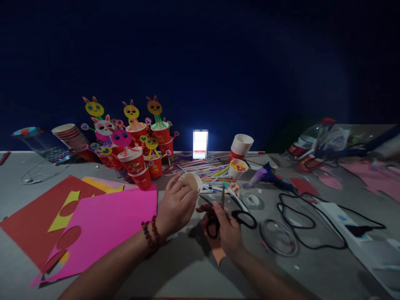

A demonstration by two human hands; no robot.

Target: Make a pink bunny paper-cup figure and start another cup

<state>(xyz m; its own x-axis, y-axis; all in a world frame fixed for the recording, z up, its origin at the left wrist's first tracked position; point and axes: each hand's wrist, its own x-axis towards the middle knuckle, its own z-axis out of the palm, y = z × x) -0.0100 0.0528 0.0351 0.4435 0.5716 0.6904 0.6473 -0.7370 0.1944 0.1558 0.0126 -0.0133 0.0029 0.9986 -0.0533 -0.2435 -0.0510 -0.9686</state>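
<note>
My left hand (pixel 180 202), with a beaded bracelet at the wrist, is closed, its fingers curled at the mouth of a paper cup (pixel 196 182). Whatever those fingertips hold is hidden. My right hand (pixel 229 231) is closed around black-handled scissors (pixel 245 219), whose blades point away from me. Under that hand lies an orange strip of paper (pixel 218 251). Just beyond both hands is a loose pile of coloured pens and sticks (pixel 212 168).
Red cups with paper rabbit figures (pixel 131 160) stand back left, near stacked cups (pixel 70 137). Pink paper (pixel 115 229) covers the left front. A lit phone (pixel 200 144) stands behind. Right are tape (pixel 251 201), a glue stick (pixel 257 177), black cable (pixel 325 248) and a bottle (pixel 304 141).
</note>
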